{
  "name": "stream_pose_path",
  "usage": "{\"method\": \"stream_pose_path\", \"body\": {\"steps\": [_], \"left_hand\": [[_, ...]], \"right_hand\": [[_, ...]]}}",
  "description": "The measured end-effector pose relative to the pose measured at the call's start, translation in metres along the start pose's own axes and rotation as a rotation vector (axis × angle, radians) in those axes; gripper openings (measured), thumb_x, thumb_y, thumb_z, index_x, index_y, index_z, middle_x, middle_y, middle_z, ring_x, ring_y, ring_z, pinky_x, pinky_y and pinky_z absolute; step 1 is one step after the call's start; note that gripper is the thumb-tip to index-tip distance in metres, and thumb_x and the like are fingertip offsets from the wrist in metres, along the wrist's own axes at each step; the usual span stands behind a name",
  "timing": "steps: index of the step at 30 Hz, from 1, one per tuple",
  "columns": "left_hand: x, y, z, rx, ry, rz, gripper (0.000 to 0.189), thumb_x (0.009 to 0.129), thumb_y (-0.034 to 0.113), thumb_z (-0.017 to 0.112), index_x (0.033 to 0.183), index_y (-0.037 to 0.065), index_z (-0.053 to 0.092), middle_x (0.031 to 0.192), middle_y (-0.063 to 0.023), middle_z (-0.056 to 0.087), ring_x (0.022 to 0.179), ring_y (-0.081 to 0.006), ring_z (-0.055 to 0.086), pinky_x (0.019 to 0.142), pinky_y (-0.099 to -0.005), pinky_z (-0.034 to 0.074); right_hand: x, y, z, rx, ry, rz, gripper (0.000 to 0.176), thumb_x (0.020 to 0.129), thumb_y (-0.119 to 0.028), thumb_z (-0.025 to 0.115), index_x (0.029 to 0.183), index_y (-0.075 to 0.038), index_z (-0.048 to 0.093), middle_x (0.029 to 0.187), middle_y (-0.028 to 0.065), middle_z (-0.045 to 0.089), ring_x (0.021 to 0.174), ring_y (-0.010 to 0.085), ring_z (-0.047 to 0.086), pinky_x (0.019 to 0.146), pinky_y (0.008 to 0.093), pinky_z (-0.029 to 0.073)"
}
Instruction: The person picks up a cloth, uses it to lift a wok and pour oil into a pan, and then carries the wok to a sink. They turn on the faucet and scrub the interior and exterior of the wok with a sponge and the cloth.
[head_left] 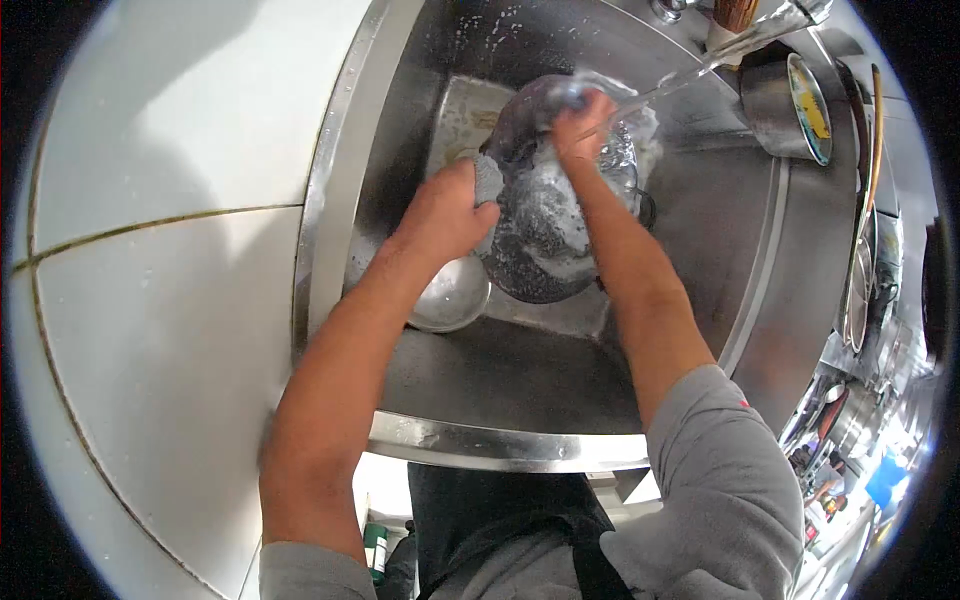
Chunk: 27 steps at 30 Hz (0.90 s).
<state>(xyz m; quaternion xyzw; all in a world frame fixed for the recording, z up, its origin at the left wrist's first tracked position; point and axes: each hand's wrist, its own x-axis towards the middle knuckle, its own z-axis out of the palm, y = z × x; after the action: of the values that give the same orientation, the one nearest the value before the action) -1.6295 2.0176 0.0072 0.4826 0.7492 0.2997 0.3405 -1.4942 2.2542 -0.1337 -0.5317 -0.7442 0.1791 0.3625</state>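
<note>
A dark round pan, wok-like [520,265], lies tilted in the steel sink with foamy water in it. At the pan's left edge my left hand [448,210] is closed around a grey cloth or pad [488,180]; the pan's rim beneath it is partly hidden. My right hand [582,128] reaches over the far part of the pan, beside the falling water. Motion smears its fingers, so whatever they may hold cannot be made out. Below my left wrist sits a shiny metal bowl [452,298], partly covered by my forearm.
Steel walls of the sink [520,452] surround the pan. Water [690,75] streams in from the upper right. A metal pot [780,110] with yellow and blue inside stands on the right ledge. White tiles [170,330] border the left side.
</note>
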Motion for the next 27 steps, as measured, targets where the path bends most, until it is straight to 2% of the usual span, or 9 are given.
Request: {"method": "stream_pose_path", "body": {"steps": [6,10,11,13,15,17,20,23,27], "left_hand": [[0.003,0.009,-0.007,0.048,-0.022,0.002,0.038,0.082,0.022,0.069,0.105,-0.006,0.06,0.102,-0.0317,0.068,0.102,-0.0488,0.065,0.091,-0.0537,0.051],[0.001,0.003,0.001,0.035,-0.012,0.026,0.038,0.082,0.022,0.069,0.103,-0.007,0.06,0.101,-0.0324,0.067,0.101,-0.0494,0.065,0.09,-0.0543,0.051],[0.002,0.003,0.001,0.018,-0.015,0.03,0.037,0.081,0.021,0.069,0.103,-0.008,0.06,0.101,-0.0324,0.067,0.1,-0.0494,0.065,0.09,-0.0543,0.051],[0.002,0.001,0.001,0.029,-0.009,0.032,0.038,0.08,0.019,0.07,0.109,-0.004,0.059,0.103,-0.0301,0.068,0.101,-0.0486,0.065,0.09,-0.053,0.052],[0.003,-0.002,0.004,0.034,-0.006,0.021,0.039,0.08,0.018,0.07,0.112,-0.003,0.059,0.104,-0.0287,0.068,0.101,-0.0481,0.065,0.09,-0.052,0.052],[0.001,-0.006,0.01,0.031,-0.01,-0.004,0.039,0.08,0.017,0.071,0.112,-0.002,0.059,0.103,-0.0283,0.068,0.1,-0.0477,0.065,0.09,-0.0514,0.053],[-0.001,0.004,0.004,0.013,0.014,0.022,0.038,0.079,0.017,0.071,0.11,-0.002,0.06,0.102,-0.028,0.068,0.099,-0.0472,0.066,0.089,-0.0509,0.053],[0.001,-0.004,0.009,0.003,-0.019,0.019,0.037,0.079,0.018,0.07,0.108,-0.002,0.06,0.101,-0.0284,0.068,0.099,-0.0474,0.066,0.088,-0.0513,0.053],[0.001,0.008,-0.004,0.032,-0.083,-0.025,0.042,0.082,0.024,0.068,0.109,-0.005,0.059,0.109,-0.0312,0.067,0.108,-0.0478,0.064,0.094,-0.0522,0.051]], "right_hand": [[-0.133,-0.044,-0.046,0.218,-0.641,-0.051,0.055,0.077,-0.007,0.068,0.13,-0.003,0.055,0.125,0.0263,0.056,0.12,0.0462,0.056,0.102,0.0517,0.047],[-0.153,0.028,-0.135,-0.287,-1.173,0.133,0.066,0.082,-0.009,0.067,0.146,-0.005,0.048,0.139,0.0271,0.053,0.128,0.0424,0.056,0.107,0.0478,0.048],[-0.144,0.075,-0.142,-0.349,-1.018,-0.064,0.061,0.081,-0.01,0.068,0.14,-0.004,0.051,0.137,0.0286,0.055,0.127,0.0459,0.056,0.108,0.0502,0.046],[-0.114,0.184,-0.091,-0.694,-0.77,0.049,0.059,0.08,-0.013,0.071,0.135,-0.002,0.054,0.143,0.0334,0.049,0.133,0.0501,0.049,0.109,0.0534,0.042],[-0.047,0.111,-0.08,-0.828,-0.591,0.044,0.054,0.082,-0.017,0.071,0.133,-0.005,0.055,0.13,0.0278,0.053,0.124,0.0435,0.051,0.103,0.0527,0.044],[-0.019,0.069,-0.04,-0.31,-0.164,0.242,0.043,0.083,-0.008,0.063,0.124,0.002,0.056,0.126,0.0248,0.053,0.119,0.0416,0.052,0.102,0.0497,0.043],[0.007,0.047,0.02,0.15,-0.005,-0.03,0.043,0.078,-0.005,0.065,0.119,-0.003,0.054,0.117,0.0219,0.052,0.112,0.0425,0.052,0.098,0.0495,0.044],[-0.025,-0.074,-0.017,0.173,-0.155,-0.181,0.044,0.078,-0.007,0.064,0.119,-0.001,0.052,0.114,0.0216,0.052,0.109,0.0437,0.051,0.096,0.0496,0.044],[-0.147,-0.027,-0.044,0.361,-0.721,0.105,0.058,0.08,-0.002,0.068,0.135,-0.001,0.051,0.13,0.0228,0.053,0.131,0.0447,0.049,0.111,0.0487,0.042]]}}
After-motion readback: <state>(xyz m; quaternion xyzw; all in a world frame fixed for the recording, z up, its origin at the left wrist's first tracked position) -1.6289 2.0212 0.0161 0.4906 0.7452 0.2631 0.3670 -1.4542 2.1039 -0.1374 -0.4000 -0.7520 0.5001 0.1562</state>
